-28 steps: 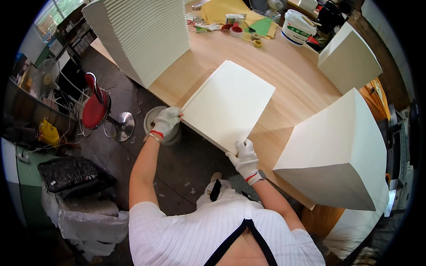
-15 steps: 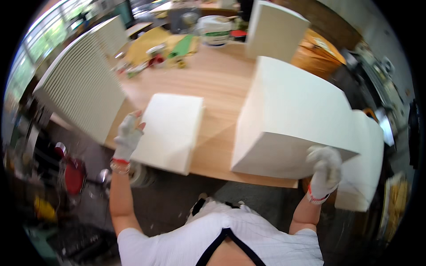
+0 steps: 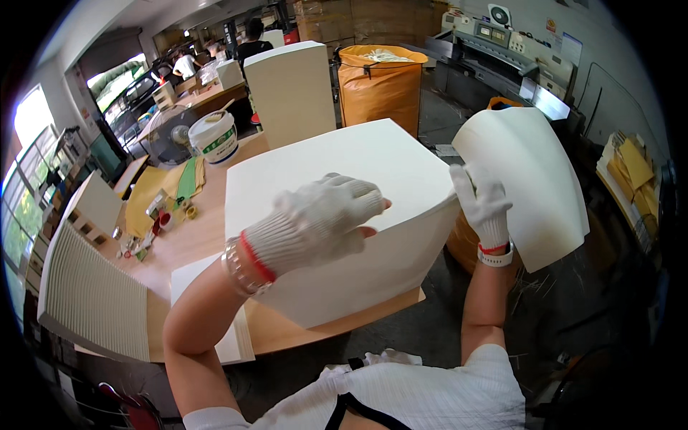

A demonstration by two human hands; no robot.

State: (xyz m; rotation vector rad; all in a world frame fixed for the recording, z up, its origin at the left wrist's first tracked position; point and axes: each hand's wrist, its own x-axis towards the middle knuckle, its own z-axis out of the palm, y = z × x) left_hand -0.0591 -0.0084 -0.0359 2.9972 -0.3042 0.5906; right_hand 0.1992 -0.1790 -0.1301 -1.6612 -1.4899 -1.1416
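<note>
A tall stack of white paper sheets [image 3: 358, 161] stands on the wooden table in front of me. My left hand [image 3: 322, 218], in a white knit glove with bare fingertips, reaches across the stack's near top edge, fingers apart; whether it touches the paper I cannot tell. My gloved right hand [image 3: 484, 204] is at the stack's right corner with its fingers stretched out, grasping nothing that I can see. To its right is another curved pile of white sheets [image 3: 530, 179]. A lower white stack [image 3: 233, 337] lies partly hidden behind my left arm.
Ridged white stacks [image 3: 93, 294] stand along the left of the wooden table [image 3: 330, 337]. Farther back are a white bucket [image 3: 213, 140], tape rolls [image 3: 188, 210], a fan [image 3: 172, 136] and an upright white stack [image 3: 294, 93]. An orange bag [image 3: 380, 89] and a machine [image 3: 494, 54] stand beyond.
My view has swung to the right. My left hand has left the small stack's side and come over the large stack. My right hand has moved from the large stack's front to its right corner.
</note>
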